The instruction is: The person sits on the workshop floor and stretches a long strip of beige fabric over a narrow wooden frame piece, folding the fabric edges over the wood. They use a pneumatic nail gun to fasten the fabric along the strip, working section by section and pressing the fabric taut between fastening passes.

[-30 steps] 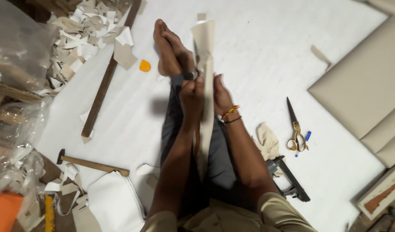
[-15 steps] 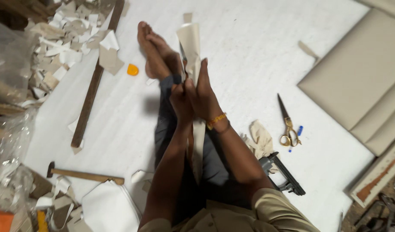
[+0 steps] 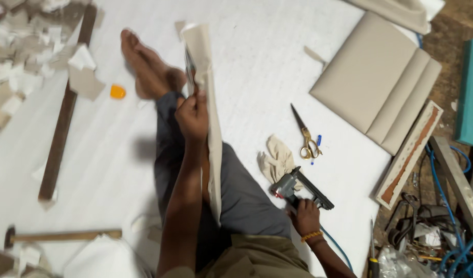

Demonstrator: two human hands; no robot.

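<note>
Head view: nearest, the right hand (image 3: pixel 304 216) wraps its fingers round the grip of a grey staple gun (image 3: pixel 298 188) lying on the white floor sheet (image 3: pixel 257 67). Farther left, the left hand (image 3: pixel 193 116) pinches a tall beige fabric-covered strip (image 3: pixel 208 113) upright over the legs.

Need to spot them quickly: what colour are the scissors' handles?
Gold handles on the scissors, head view.
</note>
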